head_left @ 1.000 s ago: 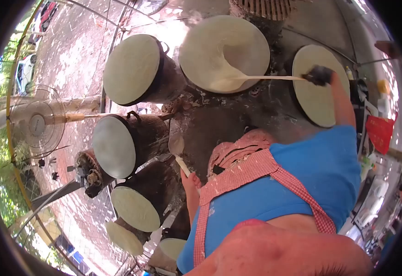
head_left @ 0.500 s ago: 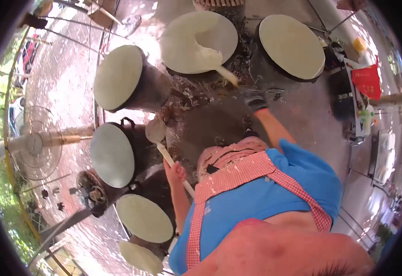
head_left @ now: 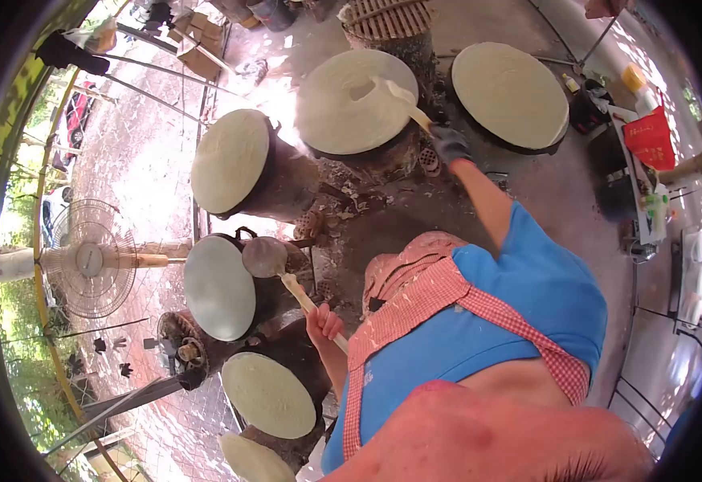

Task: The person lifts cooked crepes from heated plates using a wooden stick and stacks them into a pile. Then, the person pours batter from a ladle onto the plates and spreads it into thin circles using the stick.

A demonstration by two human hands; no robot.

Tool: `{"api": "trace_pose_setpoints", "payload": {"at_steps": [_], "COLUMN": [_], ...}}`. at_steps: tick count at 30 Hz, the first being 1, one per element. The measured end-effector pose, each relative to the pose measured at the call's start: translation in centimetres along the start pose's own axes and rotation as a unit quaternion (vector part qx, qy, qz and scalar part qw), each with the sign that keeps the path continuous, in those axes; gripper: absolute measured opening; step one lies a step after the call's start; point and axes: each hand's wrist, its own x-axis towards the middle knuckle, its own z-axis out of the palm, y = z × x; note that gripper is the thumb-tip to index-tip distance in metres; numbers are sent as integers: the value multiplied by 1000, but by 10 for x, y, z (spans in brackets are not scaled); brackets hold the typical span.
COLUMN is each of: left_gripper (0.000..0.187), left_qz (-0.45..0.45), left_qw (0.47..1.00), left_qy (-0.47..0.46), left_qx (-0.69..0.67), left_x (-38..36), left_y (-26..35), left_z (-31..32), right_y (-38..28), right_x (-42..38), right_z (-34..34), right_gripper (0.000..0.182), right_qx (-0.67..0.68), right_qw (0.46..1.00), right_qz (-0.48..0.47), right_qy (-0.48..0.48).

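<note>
My right hand (head_left: 450,146), in a dark glove, grips the handle of a spreader (head_left: 403,96) whose pale blade lies on the batter of the top-centre griddle (head_left: 339,112). That batter layer shows a streak beside the blade. In my bare left hand (head_left: 324,323) is the pale handle of a round ladle (head_left: 264,257). The ladle's bowl hangs over the right edge of a smooth, greyish griddle (head_left: 218,289) on the left.
Batter-covered griddles stand at the upper right (head_left: 509,96), upper left (head_left: 230,162) and lower left (head_left: 268,395). A standing fan (head_left: 90,259) is at far left. A table (head_left: 636,181) with a red bag (head_left: 650,138) stands at right.
My right hand and the spreader have moved up onto the griddle, and the bare patch in its batter looks smaller. The ladle has moved toward the greyish griddle. The whole view has shifted slightly.
</note>
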Motion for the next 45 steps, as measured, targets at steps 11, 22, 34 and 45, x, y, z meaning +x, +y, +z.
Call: {"api": "trace_pose_setpoints", "payload": {"at_steps": [11,22,34,45], "left_gripper": [25,34,21,17], "left_qz": [-124,-195,-132,-193], "left_qw": [984,945,936,957], "left_qy": [92,235,322,123], "left_qx": [-84,-113,-56,-179], "left_x": [60,111,98,79], "left_y": [-14,-24,-28,23], "left_z": [-5,-2,15,-36], "right_y": [40,61,-14,-12], "right_x": [42,86,74,32], "right_z": [14,26,56,48], "right_gripper": [30,33,47,32], "right_qx": [205,70,177,169], "right_qw": [947,997,976,980], "right_qz": [184,-9,42,49], "right_qy": [-167,-32,-119,-88]}}
